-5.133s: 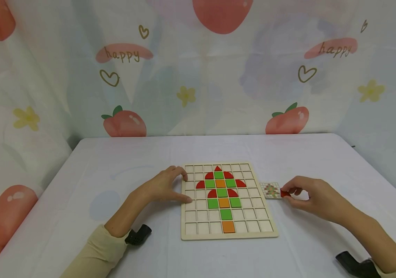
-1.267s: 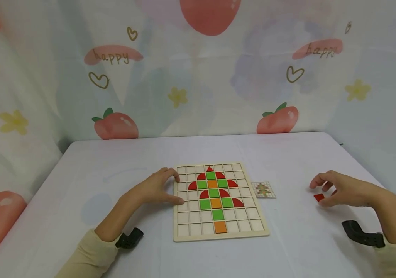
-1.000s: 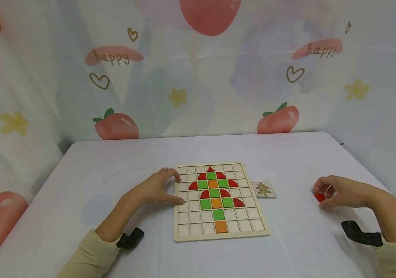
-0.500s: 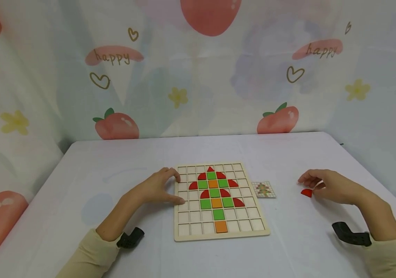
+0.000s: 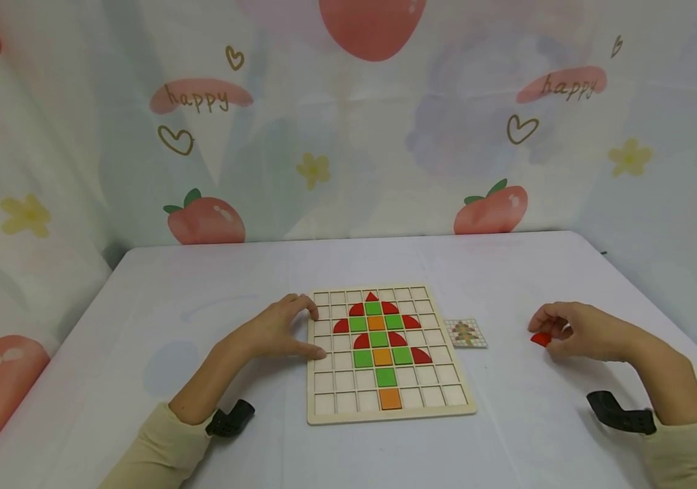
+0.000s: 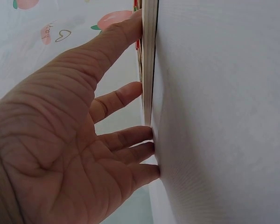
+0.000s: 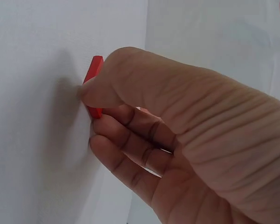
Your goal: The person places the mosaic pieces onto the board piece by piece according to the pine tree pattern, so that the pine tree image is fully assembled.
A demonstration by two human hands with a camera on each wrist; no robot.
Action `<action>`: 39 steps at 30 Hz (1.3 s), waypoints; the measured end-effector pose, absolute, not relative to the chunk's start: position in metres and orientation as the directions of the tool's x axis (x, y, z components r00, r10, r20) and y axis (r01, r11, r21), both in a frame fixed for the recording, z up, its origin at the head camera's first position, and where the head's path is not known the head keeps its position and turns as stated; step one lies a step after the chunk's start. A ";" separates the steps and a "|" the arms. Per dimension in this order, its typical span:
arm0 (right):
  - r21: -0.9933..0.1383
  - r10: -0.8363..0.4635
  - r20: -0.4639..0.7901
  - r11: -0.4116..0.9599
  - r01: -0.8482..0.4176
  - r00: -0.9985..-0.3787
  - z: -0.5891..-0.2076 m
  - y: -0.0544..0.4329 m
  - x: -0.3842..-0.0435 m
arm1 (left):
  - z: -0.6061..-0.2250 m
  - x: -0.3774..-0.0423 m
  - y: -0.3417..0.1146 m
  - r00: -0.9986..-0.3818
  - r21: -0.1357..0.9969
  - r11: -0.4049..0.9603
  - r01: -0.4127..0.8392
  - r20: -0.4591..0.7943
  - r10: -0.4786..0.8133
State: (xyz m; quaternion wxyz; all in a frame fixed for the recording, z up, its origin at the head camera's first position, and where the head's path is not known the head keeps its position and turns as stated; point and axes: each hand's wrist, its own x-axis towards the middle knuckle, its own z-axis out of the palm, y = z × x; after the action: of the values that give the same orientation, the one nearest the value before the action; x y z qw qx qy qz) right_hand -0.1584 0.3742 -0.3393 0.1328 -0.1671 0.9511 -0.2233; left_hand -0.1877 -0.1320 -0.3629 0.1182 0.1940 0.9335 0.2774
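Note:
A square wooden grid board (image 5: 392, 416) lies on the table, with red, green and orange tiles set in a tree shape. My left hand (image 5: 272, 331) rests at its left edge, fingers spread; in the left wrist view the thumb (image 6: 116, 37) touches the board and the lower fingertips touch the table. Right of the board, my right hand (image 5: 590, 333) pinches a red rounded tile (image 5: 541, 339) close to the tabletop. The right wrist view shows that red tile (image 7: 94, 72) between thumb and fingers, tilted on edge, partly hidden by the thumb.
A small pattern card (image 5: 466, 333) with a printed tree lies against the board's right side. White cloth (image 5: 232, 272) covers the table, and a printed curtain (image 5: 373, 136) hangs behind it. Black wrist mounts (image 5: 231, 418) sit at both sleeves.
A red tile now sits at the right of the fifth row. The right hand moved right, then slightly back left with another red tile, which it now pinches. The left hand stayed at the board.

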 end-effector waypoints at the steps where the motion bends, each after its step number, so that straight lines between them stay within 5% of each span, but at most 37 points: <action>1: -0.465 -0.373 -0.175 0.847 -0.257 -0.911 -0.339 0.374 -0.158 | -0.363 -0.188 -0.132 -0.897 0.564 0.771 0.298 -0.112 0.429; 15: -0.478 -0.360 -0.157 0.843 -0.248 -0.920 -0.341 0.359 -0.158 | -0.364 -0.187 -0.131 -0.901 0.564 0.777 0.279 -0.126 0.415; 39: -0.498 -0.549 0.017 0.720 -0.483 -0.836 -0.321 0.309 -0.148 | -0.364 -0.188 -0.130 -0.906 0.550 0.790 0.270 -0.133 0.402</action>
State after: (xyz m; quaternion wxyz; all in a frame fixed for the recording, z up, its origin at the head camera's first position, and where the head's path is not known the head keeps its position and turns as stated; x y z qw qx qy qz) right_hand -0.1478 0.3085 -0.3211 0.0658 -0.2787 0.9251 -0.2495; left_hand -0.1880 -0.1300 -0.3638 0.1224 0.1789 0.9382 0.2699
